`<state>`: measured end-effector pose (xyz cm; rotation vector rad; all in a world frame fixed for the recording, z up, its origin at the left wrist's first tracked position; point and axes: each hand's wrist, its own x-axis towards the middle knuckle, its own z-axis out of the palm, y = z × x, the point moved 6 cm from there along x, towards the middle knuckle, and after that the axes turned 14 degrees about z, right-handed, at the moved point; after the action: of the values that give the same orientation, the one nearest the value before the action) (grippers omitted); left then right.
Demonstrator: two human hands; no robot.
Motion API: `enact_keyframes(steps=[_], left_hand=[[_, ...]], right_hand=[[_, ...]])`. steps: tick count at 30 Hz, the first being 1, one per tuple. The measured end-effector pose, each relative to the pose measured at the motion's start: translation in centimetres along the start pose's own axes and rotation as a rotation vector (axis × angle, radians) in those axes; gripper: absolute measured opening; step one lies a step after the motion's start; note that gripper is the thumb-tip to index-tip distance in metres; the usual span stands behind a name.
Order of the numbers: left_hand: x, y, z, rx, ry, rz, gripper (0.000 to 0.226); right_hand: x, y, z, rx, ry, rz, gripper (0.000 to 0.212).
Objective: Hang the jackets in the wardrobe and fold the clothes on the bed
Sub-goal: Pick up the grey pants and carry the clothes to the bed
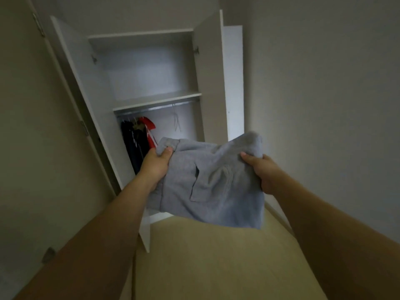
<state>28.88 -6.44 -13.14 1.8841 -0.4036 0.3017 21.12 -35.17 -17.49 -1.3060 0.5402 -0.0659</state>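
Observation:
A folded grey garment (213, 182) with a side pocket hangs in the air in front of the open white wardrobe (151, 98). My left hand (154, 166) grips its left edge, thumb on top. My right hand (263, 172) grips its right edge the same way. Inside the wardrobe, dark jackets (135, 144) and a red one (148, 124) hang at the left end of the metal rail (158, 107). An empty wire hanger (177, 121) hangs further right. The bed is out of view.
Both wardrobe doors stand open, the left door (86, 100) swung toward me and the right door (211, 79) against a white side panel. An upper shelf compartment (147, 70) is bare. Beige floor (212, 256) lies below, with plain walls on both sides.

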Motion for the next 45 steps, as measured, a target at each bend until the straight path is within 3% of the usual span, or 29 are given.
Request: enact_keyframes(steps=[3, 8, 15, 21, 27, 29, 34, 45], left_hand=[[8.2, -3.1, -2.3, 0.03, 0.039, 0.014, 0.03], [21.8, -10.5, -5.8, 0.027, 0.089, 0.048, 0.033], [42.2, -18.1, -12.7, 0.018, 0.21, 0.089, 0.018], [56.8, -22.8, -15.5, 0.075, 0.297, 0.067, 0.056], [71.1, -28.3, -18.8, 0.152, 0.407, 0.111, 0.059], [76.1, -30.0, -20.2, 0.177, 0.45, 0.105, 0.063], [87.7, -33.2, -24.5, 0.235, 0.541, 0.094, 0.039], [109.4, -42.1, -33.2, 0.39, 0.613, 0.098, 0.059]], right_hand=[[7.5, -3.2, 6.2, -0.065, -0.033, 0.01, 0.073], [20.1, -7.0, 16.6, -0.07, -0.062, -0.036, 0.073], [35.5, -15.9, 31.4, -0.013, -0.107, -0.158, 0.051], [48.0, -23.1, 41.3, -0.092, -0.146, -0.19, 0.067], [62.1, -29.5, 50.7, -0.111, -0.247, -0.234, 0.052], [66.8, -31.9, 54.4, -0.129, -0.305, -0.248, 0.06], [76.2, -38.1, 63.8, -0.164, -0.393, -0.253, 0.069], [94.2, -45.0, 80.9, -0.201, -0.446, -0.286, 0.071]])
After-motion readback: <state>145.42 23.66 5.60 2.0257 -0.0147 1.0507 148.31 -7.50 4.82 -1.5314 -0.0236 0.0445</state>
